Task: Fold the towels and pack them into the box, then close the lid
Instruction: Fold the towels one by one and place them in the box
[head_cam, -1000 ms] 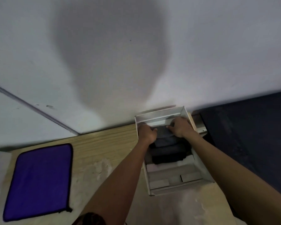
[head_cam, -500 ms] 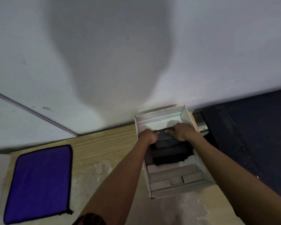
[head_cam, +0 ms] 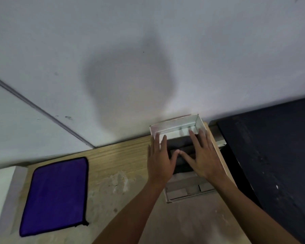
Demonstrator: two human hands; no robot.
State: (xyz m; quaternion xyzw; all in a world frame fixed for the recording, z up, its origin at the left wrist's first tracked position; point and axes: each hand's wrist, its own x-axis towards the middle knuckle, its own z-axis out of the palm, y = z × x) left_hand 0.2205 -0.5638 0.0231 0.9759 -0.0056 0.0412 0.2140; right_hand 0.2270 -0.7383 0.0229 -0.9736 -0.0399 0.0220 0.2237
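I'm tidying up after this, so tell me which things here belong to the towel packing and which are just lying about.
Part of the job:
white box
dark towels in the box
purple towel flat on the table
left hand, right hand, both flat over the box

Lying about:
white block at the table's left edge
black surface

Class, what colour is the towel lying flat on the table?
Purple with a black edge, seen in the head view.

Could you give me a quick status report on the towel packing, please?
Left hand and right hand open, flat over dark towels in the box. Purple towel unpacked on table. Nothing blocking.
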